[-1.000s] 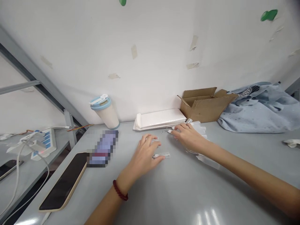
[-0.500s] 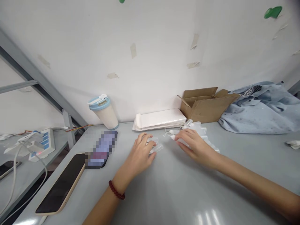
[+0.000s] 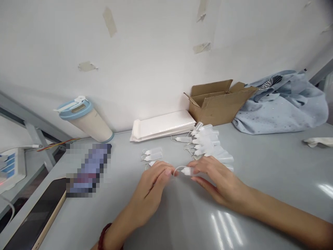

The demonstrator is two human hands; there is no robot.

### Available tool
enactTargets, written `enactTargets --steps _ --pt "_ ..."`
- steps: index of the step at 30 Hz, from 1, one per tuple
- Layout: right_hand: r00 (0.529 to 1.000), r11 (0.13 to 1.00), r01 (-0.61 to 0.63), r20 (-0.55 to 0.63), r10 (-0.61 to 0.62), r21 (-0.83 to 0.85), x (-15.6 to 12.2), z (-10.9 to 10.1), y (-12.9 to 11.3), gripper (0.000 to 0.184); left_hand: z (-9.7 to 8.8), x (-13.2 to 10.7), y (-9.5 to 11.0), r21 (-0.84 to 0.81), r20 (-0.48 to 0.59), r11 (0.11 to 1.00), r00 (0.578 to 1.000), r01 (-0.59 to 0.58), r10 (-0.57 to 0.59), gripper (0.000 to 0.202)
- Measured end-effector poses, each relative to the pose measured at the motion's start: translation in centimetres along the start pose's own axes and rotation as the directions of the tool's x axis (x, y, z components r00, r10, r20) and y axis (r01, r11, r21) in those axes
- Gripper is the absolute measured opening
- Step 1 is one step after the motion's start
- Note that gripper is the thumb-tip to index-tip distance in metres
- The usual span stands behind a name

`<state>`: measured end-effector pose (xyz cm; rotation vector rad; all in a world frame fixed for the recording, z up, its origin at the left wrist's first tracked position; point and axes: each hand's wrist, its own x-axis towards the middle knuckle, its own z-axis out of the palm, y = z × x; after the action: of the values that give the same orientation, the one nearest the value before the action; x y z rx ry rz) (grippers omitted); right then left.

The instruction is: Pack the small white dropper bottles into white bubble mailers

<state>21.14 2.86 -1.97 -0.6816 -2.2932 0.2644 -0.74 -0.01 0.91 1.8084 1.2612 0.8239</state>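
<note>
My right hand (image 3: pixel 215 180) pinches a small translucent dropper bottle (image 3: pixel 186 171) by its body, and a thin loop runs from the bottle's white tip toward my left hand (image 3: pixel 152 187). The curled left fingertips sit beside that loop, but I cannot tell whether they grip it. Just beyond the left hand lie a pair of similar bottles (image 3: pixel 152 154), with another white tip (image 3: pixel 151 163) partly hidden under the fingers. A fanned row of several dropper bottles (image 3: pixel 208 144) lies beyond my right hand.
A stack of white padded envelopes (image 3: pixel 162 125) and an open cardboard box (image 3: pixel 215 102) stand along the wall. Blue cloth (image 3: pixel 279 104) lies to the right. A tumbler (image 3: pixel 85 119), a pixelated object (image 3: pixel 88 170), a phone (image 3: pixel 36 215) and a power strip (image 3: pixel 10 166) lie left.
The view has swung, shifting everything left and nearer. My hands have drawn back from the bottles and come together around one bottle. The bottles now lie spread in a fan, with a small group on the left.
</note>
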Motion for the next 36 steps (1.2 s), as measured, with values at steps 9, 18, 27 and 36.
enactTargets --steps 9,18,27,36 --pt "0.995 0.996 0.084 -0.050 -0.086 -0.037 0.23 -0.08 0.05 0.018 0.11 0.25 0.04 -0.003 0.043 0.978 0.977 0.210 -0.209 0.027" --pt "0.990 0.994 0.097 -0.097 -0.101 -0.052 0.11 -0.05 -0.19 0.021 -0.04 0.32 -0.62 -0.392 0.063 0.870 0.952 0.298 -0.298 0.016" --pt "0.985 0.991 0.126 -0.108 -0.131 -0.047 0.03 -0.06 -0.31 0.022 0.23 0.40 -0.47 -0.524 0.067 0.786 0.936 0.329 -0.347 0.011" --pt "0.987 0.990 0.128 -0.092 -0.133 -0.064 0.00 -0.01 -0.56 0.022 0.57 0.28 -0.39 -0.565 0.128 0.749 0.934 0.345 -0.333 0.015"
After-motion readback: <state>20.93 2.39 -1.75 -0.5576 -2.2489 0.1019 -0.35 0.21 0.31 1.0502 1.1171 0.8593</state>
